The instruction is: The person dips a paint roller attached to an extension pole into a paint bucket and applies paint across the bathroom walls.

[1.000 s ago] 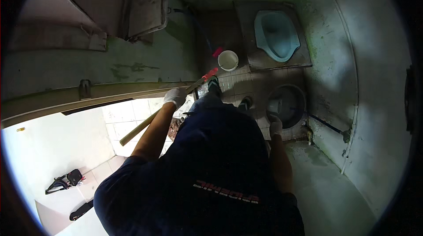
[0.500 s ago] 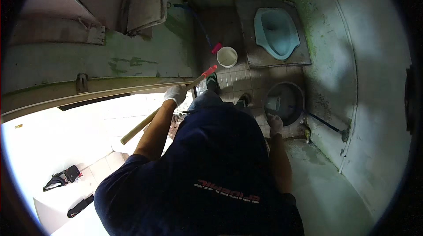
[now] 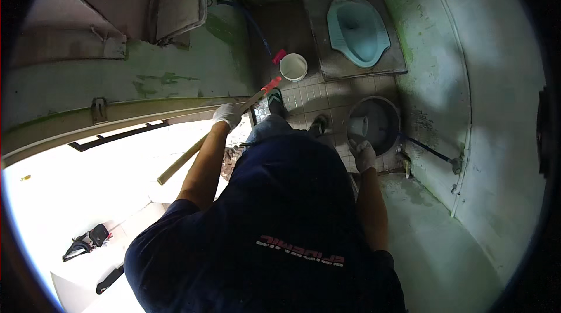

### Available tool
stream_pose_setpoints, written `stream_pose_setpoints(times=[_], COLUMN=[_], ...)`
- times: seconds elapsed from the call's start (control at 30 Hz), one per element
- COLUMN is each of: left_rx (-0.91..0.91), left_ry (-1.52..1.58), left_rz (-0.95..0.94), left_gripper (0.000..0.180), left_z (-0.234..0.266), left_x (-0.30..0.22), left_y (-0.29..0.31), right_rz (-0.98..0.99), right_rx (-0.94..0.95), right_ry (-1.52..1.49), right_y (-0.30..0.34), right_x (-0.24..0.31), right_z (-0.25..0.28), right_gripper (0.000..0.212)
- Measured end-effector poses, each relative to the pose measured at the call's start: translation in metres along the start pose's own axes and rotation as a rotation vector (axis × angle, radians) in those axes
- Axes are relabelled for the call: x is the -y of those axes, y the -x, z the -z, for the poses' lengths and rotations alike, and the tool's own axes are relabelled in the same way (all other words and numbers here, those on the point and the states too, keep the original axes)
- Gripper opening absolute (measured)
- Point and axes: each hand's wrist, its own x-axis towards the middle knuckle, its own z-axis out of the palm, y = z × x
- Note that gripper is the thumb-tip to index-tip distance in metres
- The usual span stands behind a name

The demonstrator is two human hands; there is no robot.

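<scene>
In my gloved left hand is a long wooden pole, gripped near its upper part. The pole slants from lower left up to a red end piece, which is beside a white bucket. My gloved right hand is at the near rim of a dark round tub on the right. Its fingers are closed at the near end of a pale dipper lying tilted inside the tub. The dipper's handle is mostly hidden by those fingers.
A light blue squat toilet is set in a raised slab at the back. A blue hose hangs by the left wall, near a pink object. Another hose joins a wall fitting to the tub. A brass-coloured tap is beside it.
The whole view has shifted slightly, moving the toilet, bucket and tub up and left in it. My right hand has turned a little at the tub rim. My left hand keeps hold of the pole.
</scene>
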Motion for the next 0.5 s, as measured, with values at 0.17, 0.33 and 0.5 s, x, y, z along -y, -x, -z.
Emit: stream_pose_setpoints(times=[0.17,0.33,0.5], left_rx=[-0.018,-0.017,-0.011], left_ry=[-0.016,-0.089,-0.011], left_rz=[-0.001,-0.079,0.009], left_gripper=[0.030,0.030,0.029], left_z=[0.021,0.008,0.004], left_x=[-0.007,0.008,-0.009], left_y=[0.034,0.020,0.017], right_rz=[0.130,0.413,0.217], right_rx=[0.062,0.484,0.317], right_ry=[1.012,2.470,2.423], right_y=[0.029,-0.016,-0.019], right_x=[0.007,-0.025,-0.024], right_z=[0.008,0.095,0.074], right_gripper=[0.011,0.025,0.036])
